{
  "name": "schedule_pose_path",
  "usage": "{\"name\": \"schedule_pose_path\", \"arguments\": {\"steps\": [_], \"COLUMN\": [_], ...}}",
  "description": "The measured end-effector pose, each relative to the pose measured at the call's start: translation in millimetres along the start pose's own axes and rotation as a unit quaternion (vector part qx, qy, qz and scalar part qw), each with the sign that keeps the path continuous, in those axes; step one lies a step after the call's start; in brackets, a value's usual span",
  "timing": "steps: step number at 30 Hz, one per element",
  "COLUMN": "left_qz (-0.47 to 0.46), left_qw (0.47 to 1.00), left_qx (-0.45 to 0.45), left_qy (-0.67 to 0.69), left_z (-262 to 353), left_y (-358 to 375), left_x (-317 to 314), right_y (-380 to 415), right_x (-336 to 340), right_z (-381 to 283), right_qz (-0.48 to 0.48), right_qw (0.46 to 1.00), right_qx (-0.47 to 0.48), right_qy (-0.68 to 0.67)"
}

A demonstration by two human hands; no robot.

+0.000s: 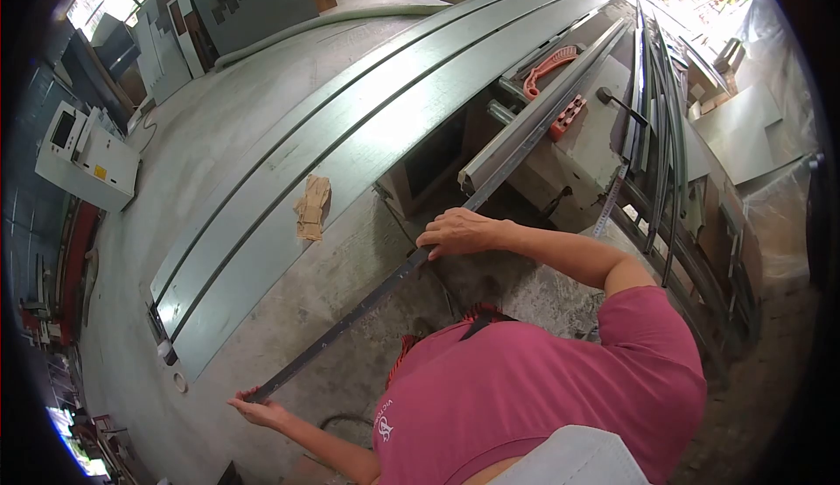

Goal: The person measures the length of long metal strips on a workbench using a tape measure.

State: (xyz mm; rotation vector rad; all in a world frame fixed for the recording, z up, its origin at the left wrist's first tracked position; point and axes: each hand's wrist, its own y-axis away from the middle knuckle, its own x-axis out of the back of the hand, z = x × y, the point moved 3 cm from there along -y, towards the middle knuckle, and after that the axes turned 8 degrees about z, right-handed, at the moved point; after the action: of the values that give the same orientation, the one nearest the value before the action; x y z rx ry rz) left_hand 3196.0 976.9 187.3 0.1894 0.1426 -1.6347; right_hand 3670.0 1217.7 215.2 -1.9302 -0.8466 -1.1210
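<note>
A long, narrow dark metal strip (343, 326) runs slantwise in front of my body, above the concrete floor. My left hand (255, 410) is closed around its near lower end. Farther up, my right hand (462, 232) grips the same strip from above, fingers wrapped over it. Beyond that hand the strip reaches the end of a grey metal rail (551, 104) on the machine bench and overlaps it in this view. A piece of torn brown cardboard (311, 209) lies on the large sliding table (262, 249) beside the strip.
An orange-red handle (549, 72) and a red block (569, 118) sit by the rail. Several long metal profiles (665, 126) lean at the right, near a measuring tape (610, 205). A white control box (87, 157) stands left. A tape roll (180, 383) lies near the table's end.
</note>
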Motion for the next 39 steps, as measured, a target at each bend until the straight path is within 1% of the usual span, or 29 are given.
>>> {"name": "schedule_pose_path", "arguments": {"steps": [6, 9, 10, 12, 13, 14, 16, 19, 23, 25, 29, 34, 37, 39], "left_qz": [-0.008, -0.003, -0.006, -0.006, -0.007, -0.007, 0.003, 0.024, 0.020, 0.025, 0.031, 0.039, 0.043, 0.035], "left_qw": [1.000, 0.999, 0.999, 0.999, 0.999, 0.998, 0.998, 0.998, 0.999, 0.999, 0.999, 0.999, 0.999, 0.999], "left_qx": [0.008, 0.021, 0.026, 0.022, 0.026, 0.030, 0.032, 0.035, 0.021, 0.021, 0.028, 0.018, 0.020, 0.018], "left_qy": [-0.001, -0.025, -0.027, -0.040, -0.043, -0.048, -0.058, -0.053, -0.028, -0.027, -0.022, -0.010, -0.010, 0.009], "left_z": [-10.7, -17.3, -18.7, -19.3, -20.6, -21.4, -16.2, -17.1, -19.0, -15.4, -15.0, -16.1, -25.0, -31.1], "left_y": [31.8, 49.3, 56.4, 69.7, 75.6, 82.2, 93.5, 99.0, 111.4, 123.1, 148.0, 168.5, 172.6, 179.4], "left_x": [-24.0, -30.2, -34.5, -43.6, -47.3, -50.4, -55.4, -54.4, -56.4, -59.6, -65.2, -63.5, -61.4, -63.6], "right_y": [14.0, 23.3, 27.1, 33.3, 36.8, 39.3, 43.4, 42.5, 40.6, 43.7, 52.6, 59.2, 61.1, 66.8], "right_x": [13.0, 20.2, 22.3, 31.0, 33.6, 36.3, 43.3, 53.2, 64.9, 69.9, 79.8, 91.4, 96.1, 98.7], "right_z": [26.2, 38.5, 44.5, 48.9, 51.0, 51.1, 50.8, 50.2, 56.4, 61.2, 71.5, 82.3, 89.0, 99.0], "right_qz": [-0.016, -0.042, -0.043, 0.043, 0.037, 0.034, 0.053, 0.052, 0.060, 0.036, 0.044, 0.023, -0.004, 0.000], "right_qw": [0.999, 0.995, 0.995, 0.998, 0.997, 0.997, 0.993, 0.992, 0.991, 0.990, 0.989, 0.988, 0.987, 0.987], "right_qx": [-0.028, -0.084, -0.084, -0.044, -0.066, -0.066, -0.049, -0.031, -0.023, -0.028, -0.014, -0.044, -0.035, -0.027], "right_qy": [-0.013, -0.041, -0.042, -0.009, 0.000, -0.002, 0.088, 0.107, 0.116, 0.131, 0.142, 0.148, 0.155, 0.157]}}
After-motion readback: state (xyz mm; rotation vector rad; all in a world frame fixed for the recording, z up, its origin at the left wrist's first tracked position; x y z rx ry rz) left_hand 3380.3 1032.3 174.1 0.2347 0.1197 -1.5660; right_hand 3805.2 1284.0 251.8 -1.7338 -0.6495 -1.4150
